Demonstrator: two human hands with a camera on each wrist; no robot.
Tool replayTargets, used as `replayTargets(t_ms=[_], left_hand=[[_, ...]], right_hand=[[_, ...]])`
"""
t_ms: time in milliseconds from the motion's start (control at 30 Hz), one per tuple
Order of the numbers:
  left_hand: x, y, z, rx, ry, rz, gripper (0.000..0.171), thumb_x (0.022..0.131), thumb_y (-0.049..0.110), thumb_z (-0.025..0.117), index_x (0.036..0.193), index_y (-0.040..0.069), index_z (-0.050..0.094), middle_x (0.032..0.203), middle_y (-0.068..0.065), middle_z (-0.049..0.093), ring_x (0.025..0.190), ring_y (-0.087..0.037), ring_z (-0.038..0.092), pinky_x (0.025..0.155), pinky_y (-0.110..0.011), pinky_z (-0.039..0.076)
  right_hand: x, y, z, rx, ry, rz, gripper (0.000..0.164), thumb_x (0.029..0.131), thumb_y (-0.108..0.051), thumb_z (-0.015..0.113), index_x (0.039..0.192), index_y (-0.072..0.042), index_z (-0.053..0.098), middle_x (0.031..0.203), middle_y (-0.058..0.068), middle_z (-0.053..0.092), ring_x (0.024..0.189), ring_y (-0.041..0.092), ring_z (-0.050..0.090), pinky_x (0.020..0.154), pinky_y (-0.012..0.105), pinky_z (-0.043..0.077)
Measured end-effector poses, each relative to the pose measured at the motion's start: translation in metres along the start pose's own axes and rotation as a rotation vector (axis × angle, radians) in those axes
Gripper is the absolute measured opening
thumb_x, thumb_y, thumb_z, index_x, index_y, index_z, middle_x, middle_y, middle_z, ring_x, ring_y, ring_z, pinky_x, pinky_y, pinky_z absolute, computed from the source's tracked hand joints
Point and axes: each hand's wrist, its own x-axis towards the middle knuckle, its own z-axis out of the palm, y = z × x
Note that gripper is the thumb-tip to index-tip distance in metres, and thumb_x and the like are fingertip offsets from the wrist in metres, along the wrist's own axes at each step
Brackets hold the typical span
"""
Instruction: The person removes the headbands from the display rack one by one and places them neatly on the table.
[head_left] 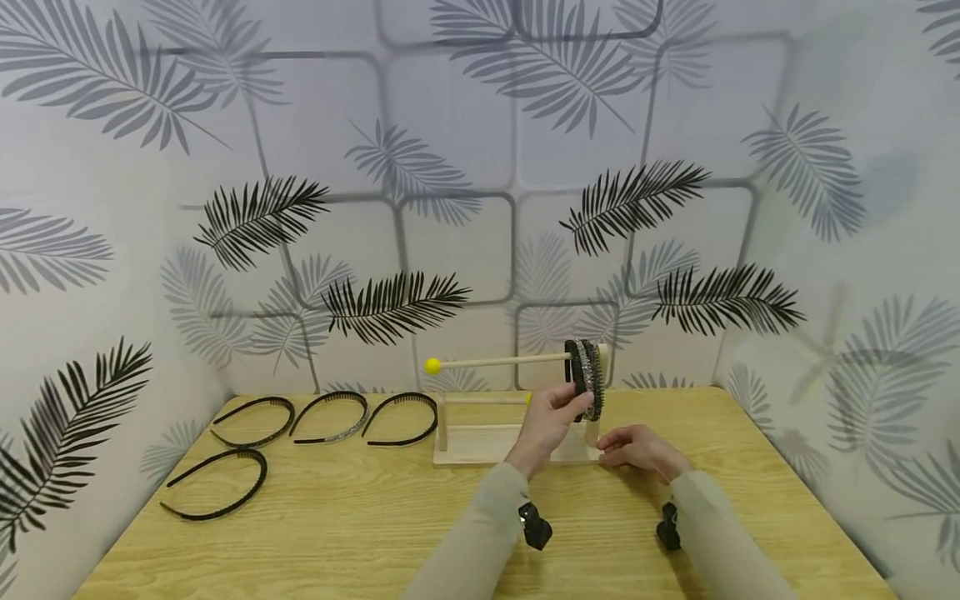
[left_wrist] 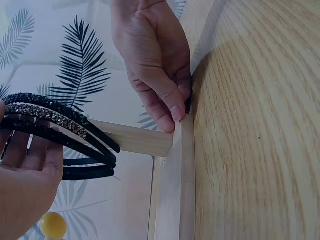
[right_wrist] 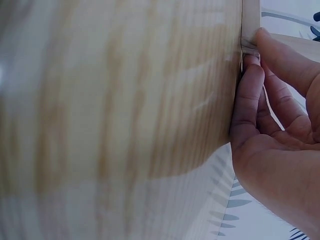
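Observation:
Several dark headbands (head_left: 587, 375), one with silvery glitter, hang together on the upper rod (head_left: 502, 361) of a wooden stand (head_left: 480, 446), close to its right upright. My left hand (head_left: 551, 421) holds these headbands low on their near side, with its fingers partly hidden behind them in the left wrist view. At the right end of the stand's base, my right hand (head_left: 641, 450) pinches the corner between thumb and fingers. The left wrist view also shows the right hand (left_wrist: 155, 65) at that corner.
On the left of the wooden table (head_left: 337, 517) lie a glittery headband (head_left: 348, 429) and several black ones, including a headband (head_left: 258, 479) nearest the front. A yellow ball (head_left: 432, 366) caps the upper rod's left end. Leaf-patterned walls (head_left: 465, 250) enclose the table's back and sides.

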Motion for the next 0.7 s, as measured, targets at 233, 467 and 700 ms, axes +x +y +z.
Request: replayTargets(t_ms=[233,467,700], left_hand=[[-0.003,0.003,-0.006,-0.029,0.008,0.045,0.024,0.096,0.026,0.065,0.112,0.010,0.073,0.107,-0.003,0.073,0.094,-0.008,0.064,0.090,-0.031,0.050],[-0.005,0.004,-0.014,-0.053,0.037,0.079,0.025,0.097,0.021,0.063,0.112,0.003,0.072,0.109,-0.008,0.074,0.095,-0.011,0.066,0.090,-0.030,0.052],[-0.008,0.002,-0.025,-0.147,0.005,0.114,0.022,0.099,0.017,0.060,0.114,0.004,0.068,0.102,-0.020,0.073,0.101,-0.034,0.070,0.089,-0.038,0.056]], right_hand=[[0.001,-0.001,0.000,-0.002,0.004,0.010,0.024,0.085,-0.011,0.076,0.106,0.001,0.070,0.094,0.004,0.069,0.082,0.012,0.057,0.074,0.025,0.045],[0.001,-0.002,0.002,-0.006,-0.005,0.012,0.027,0.084,-0.011,0.077,0.107,0.001,0.069,0.096,0.005,0.070,0.082,0.013,0.057,0.073,0.026,0.046],[0.001,-0.001,0.000,-0.034,-0.006,-0.008,0.027,0.085,-0.012,0.076,0.108,0.001,0.069,0.098,0.004,0.069,0.084,0.011,0.058,0.075,0.026,0.047]])
